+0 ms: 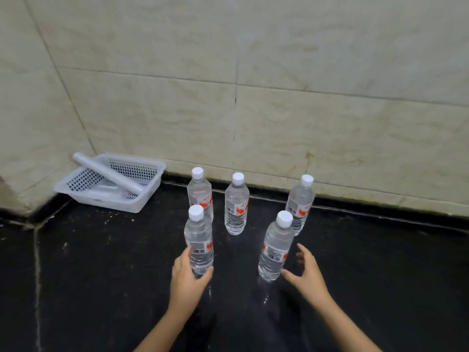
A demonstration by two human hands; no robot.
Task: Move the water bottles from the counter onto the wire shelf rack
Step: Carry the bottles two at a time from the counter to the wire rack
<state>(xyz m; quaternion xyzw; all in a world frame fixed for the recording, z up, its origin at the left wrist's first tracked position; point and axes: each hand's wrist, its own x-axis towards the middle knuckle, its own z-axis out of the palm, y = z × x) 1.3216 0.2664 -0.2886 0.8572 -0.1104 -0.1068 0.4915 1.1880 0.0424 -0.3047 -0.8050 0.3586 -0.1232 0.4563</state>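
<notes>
"What's on the black stone worktop [101, 275]?"
"A white plastic basket [106, 200] and five clear plastic water bottles with white caps [236, 207], standing up."
"Hands?"
"The left hand [186, 278] wraps the front left bottle [199, 240]. The right hand [308, 273] is spread wide, just beside the front right bottle [275, 250]."

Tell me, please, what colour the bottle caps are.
White: every bottle cap is plain white, as the head view shows.
</notes>
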